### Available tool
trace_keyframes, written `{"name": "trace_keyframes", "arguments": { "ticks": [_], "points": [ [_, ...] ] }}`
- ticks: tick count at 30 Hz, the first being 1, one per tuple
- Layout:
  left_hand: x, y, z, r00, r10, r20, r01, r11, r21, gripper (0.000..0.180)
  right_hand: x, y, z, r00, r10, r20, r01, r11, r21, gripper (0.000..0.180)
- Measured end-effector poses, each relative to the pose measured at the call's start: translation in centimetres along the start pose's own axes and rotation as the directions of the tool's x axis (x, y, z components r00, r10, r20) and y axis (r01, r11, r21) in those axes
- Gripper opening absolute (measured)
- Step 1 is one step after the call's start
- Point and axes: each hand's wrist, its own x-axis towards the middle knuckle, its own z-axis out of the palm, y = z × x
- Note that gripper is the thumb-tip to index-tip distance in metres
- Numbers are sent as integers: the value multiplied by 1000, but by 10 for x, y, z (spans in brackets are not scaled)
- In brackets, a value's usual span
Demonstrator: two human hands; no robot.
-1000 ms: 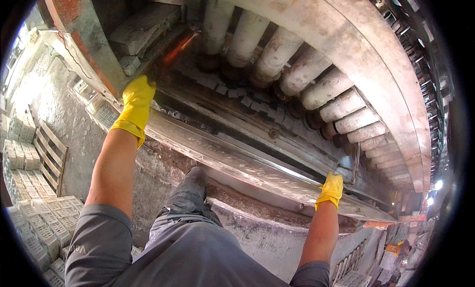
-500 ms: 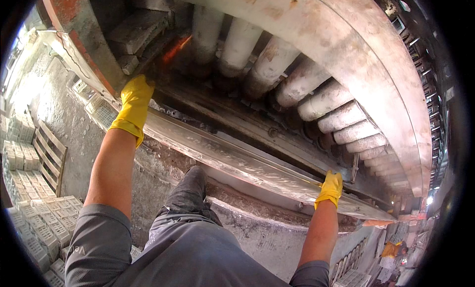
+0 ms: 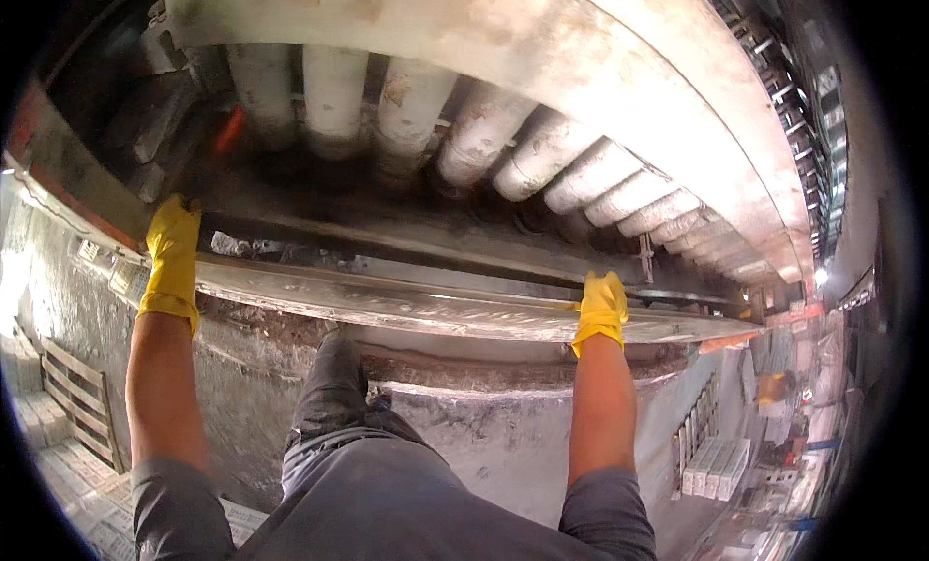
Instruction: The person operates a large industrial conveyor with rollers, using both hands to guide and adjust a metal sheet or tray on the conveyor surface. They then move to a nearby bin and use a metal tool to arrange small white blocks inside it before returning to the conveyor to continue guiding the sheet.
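Note:
Both hands wear yellow gloves. A long, scuffed metal beam (image 3: 435, 311) runs crosswise in front of me along the machine's front. My left hand (image 3: 172, 251) grips it near its left end, beside the rust-edged metal post (image 3: 82, 179); its fingers curl over the far side and are partly hidden. Well to the right, my right hand (image 3: 602, 305) is closed over the upper edge of the same beam. Behind the beam lies a dark, dusty trough (image 3: 387, 222), above which stands a row of thick, pale cylinders (image 3: 416, 102).
A broad, pale metal guard (image 3: 503, 29) curves over the cylinders. Orange light glows (image 3: 229, 131) at the back left. At lower left are a wooden pallet (image 3: 75, 397) and stacked white blocks (image 3: 77, 488). More long pale blocks (image 3: 716, 467) sit at lower right.
My view has turned, so the beam lies more level and the machine has shifted left in the picture. Both hands stay on the beam at about the same spots.

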Motion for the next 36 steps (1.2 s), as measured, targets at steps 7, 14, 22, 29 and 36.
{"name": "trace_keyframes", "arguments": {
  "ticks": [7,14,22,29,36],
  "points": [
    [-5,-14,7,1000,-4,14,4,1000,-9,55,-4,20,10,993,-57,-102,42,988,-148,59],
    [-14,-24,15,997,47,-54,-43,996,73,53,-8,30,13,998,-6,-62,-4,988,-156,51],
    [-25,-33,19,998,51,-27,-51,999,4,49,-17,49,21,982,-97,-165,86,994,-73,56],
    [-15,-42,36,999,45,13,-46,992,114,47,-18,56,27,974,-88,-207,103,993,61,68],
    [-31,39,48,875,463,145,-485,824,295,51,-5,57,50,944,-56,-325,80,995,60,55]
  ]
}}
